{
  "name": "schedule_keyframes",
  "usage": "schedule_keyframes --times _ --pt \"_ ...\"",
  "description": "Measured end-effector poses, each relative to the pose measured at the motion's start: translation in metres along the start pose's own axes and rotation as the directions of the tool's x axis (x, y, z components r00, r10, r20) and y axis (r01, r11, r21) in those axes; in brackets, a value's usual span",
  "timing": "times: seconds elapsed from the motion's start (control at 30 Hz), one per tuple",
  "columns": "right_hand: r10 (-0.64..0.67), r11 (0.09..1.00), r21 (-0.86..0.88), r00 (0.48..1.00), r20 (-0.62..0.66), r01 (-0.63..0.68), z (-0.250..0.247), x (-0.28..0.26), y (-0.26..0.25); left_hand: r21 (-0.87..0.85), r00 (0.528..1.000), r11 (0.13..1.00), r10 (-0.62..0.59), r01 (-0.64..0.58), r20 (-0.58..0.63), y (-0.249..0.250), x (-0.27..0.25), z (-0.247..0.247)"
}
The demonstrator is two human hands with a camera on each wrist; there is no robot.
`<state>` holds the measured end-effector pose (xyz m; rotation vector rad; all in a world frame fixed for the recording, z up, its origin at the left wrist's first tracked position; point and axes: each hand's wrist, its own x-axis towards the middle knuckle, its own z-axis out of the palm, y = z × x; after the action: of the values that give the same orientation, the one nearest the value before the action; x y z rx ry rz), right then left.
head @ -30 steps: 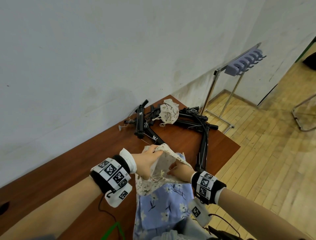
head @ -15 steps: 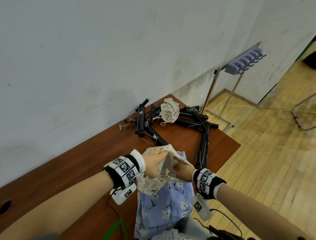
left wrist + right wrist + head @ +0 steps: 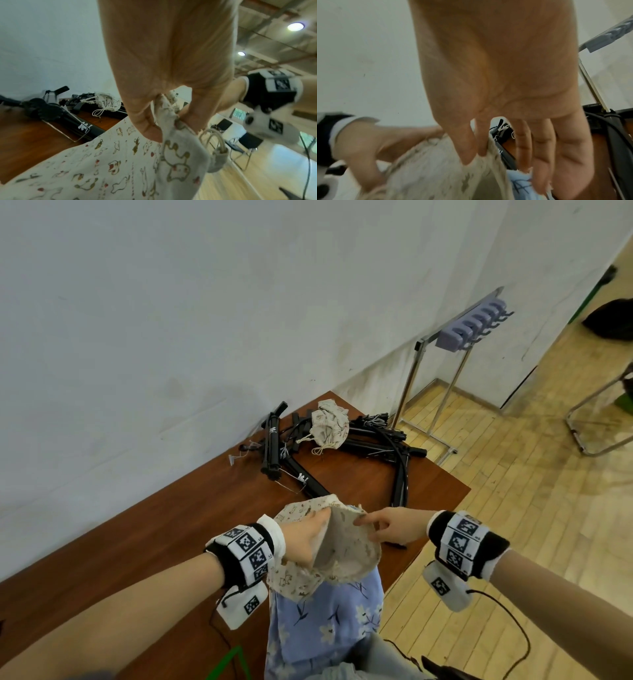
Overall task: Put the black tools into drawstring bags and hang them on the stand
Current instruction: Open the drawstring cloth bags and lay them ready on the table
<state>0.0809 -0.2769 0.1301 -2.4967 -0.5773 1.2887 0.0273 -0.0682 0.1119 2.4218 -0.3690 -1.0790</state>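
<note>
A cream printed drawstring bag [image 3: 346, 549] is held up over the brown table's [image 3: 164, 542] near edge, its mouth spread wide. My left hand [image 3: 318, 522] grips the bag's left rim [image 3: 164, 121] between thumb and fingers. My right hand [image 3: 368, 522] pinches the opposite rim [image 3: 476, 158] with thumb and forefinger, its other fingers extended. Several black tools [image 3: 376, 443] lie piled at the table's far end, and one black tool [image 3: 308, 484] reaches toward the bag. A second cream bag [image 3: 330, 428] sits crumpled on the pile. I cannot see anything inside the held bag.
The metal stand [image 3: 411, 392] with a lilac hook rail [image 3: 472, 326] is on the wooden floor past the table's far right corner. Blue floral cloth [image 3: 325, 621] hangs below the bag. A white wall runs along the table's left. A chair frame [image 3: 596, 422] is at right.
My hands have drawn apart, the right one moving to the right, and the bag's mouth has widened. The bag is lifted slightly higher.
</note>
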Motion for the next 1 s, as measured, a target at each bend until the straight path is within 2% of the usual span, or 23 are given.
schedule_keyframes --times 0.07,0.13,0.2,0.27,0.37,0.43,0.47,0.57,0.63,0.67,0.7,0.77,0.8,0.83,0.87,0.93,1.0 --pt "0.003 1.000 0.002 1.000 0.015 -0.003 0.006 0.002 -0.002 -0.107 0.999 0.994 -0.006 0.001 -0.046 0.002 -0.001 -0.006" --pt "0.011 0.996 0.092 0.999 0.033 -0.014 0.012 0.007 0.000 -0.234 0.993 0.972 -0.052 0.026 -0.106 -0.004 0.000 -0.013" --pt "0.026 0.986 0.163 0.999 0.033 -0.031 0.018 0.009 -0.002 -0.387 0.979 0.922 -0.060 -0.022 -0.197 -0.013 -0.001 -0.020" --pt "0.041 0.978 0.205 0.998 -0.058 -0.028 0.019 0.010 -0.007 -0.545 0.944 0.836 -0.120 -0.071 -0.306 -0.021 -0.006 -0.030" --pt "0.046 0.966 0.257 0.964 -0.261 0.023 0.004 0.006 -0.017 -0.675 0.866 0.722 -0.236 -0.148 -0.442 -0.022 -0.014 -0.044" --pt "0.024 0.963 0.261 0.942 -0.336 0.069 -0.013 0.002 -0.024 -0.748 0.836 0.641 -0.307 -0.171 -0.454 -0.022 -0.019 -0.052" --pt "0.019 0.957 0.276 0.928 -0.371 0.091 -0.021 0.000 -0.027 -0.771 0.847 0.622 -0.330 -0.138 -0.418 -0.020 -0.026 -0.057" --pt "0.012 0.919 0.346 0.866 -0.499 0.187 -0.042 -0.009 -0.042 -0.692 0.862 0.720 -0.384 0.056 -0.331 -0.019 -0.045 -0.069" --pt "0.007 0.880 0.395 0.825 -0.565 0.263 -0.054 -0.016 -0.054 -0.699 0.885 0.707 -0.389 0.110 -0.254 -0.016 -0.058 -0.078" --pt "0.007 0.842 0.444 0.817 -0.576 0.306 -0.059 -0.021 -0.060 -0.717 0.914 0.688 -0.355 0.112 -0.198 -0.012 -0.066 -0.082" --pt "-0.005 0.783 0.513 0.829 -0.559 0.351 -0.063 -0.026 -0.066 -0.712 0.946 0.696 -0.286 0.097 -0.151 -0.006 -0.075 -0.087" --pt "-0.098 0.616 0.663 0.876 -0.472 0.426 -0.070 -0.034 -0.077 -0.571 0.991 0.820 -0.104 0.037 -0.085 0.005 -0.092 -0.098" --pt "-0.184 0.562 0.695 0.887 -0.424 0.449 -0.073 -0.039 -0.081 -0.483 0.994 0.876 -0.053 0.000 -0.096 0.009 -0.099 -0.102" --pt "-0.272 0.598 0.659 0.889 -0.369 0.457 -0.076 -0.043 -0.085 -0.413 0.992 0.911 -0.045 -0.008 -0.119 0.015 -0.104 -0.107" --pt "-0.341 0.696 0.557 0.891 -0.298 0.453 -0.078 -0.047 -0.088 -0.351 0.985 0.936 -0.047 -0.014 -0.164 0.018 -0.106 -0.113" --pt "-0.372 0.884 0.221 0.906 -0.203 0.413 -0.078 -0.049 -0.093 -0.263 0.967 0.965 -0.074 0.007 -0.245 0.024 -0.106 -0.123" --pt "-0.386 0.919 0.003 0.901 -0.197 0.395 -0.073 -0.046 -0.095 -0.205 0.954 0.978 -0.095 0.036 -0.285 0.026 -0.103 -0.130"
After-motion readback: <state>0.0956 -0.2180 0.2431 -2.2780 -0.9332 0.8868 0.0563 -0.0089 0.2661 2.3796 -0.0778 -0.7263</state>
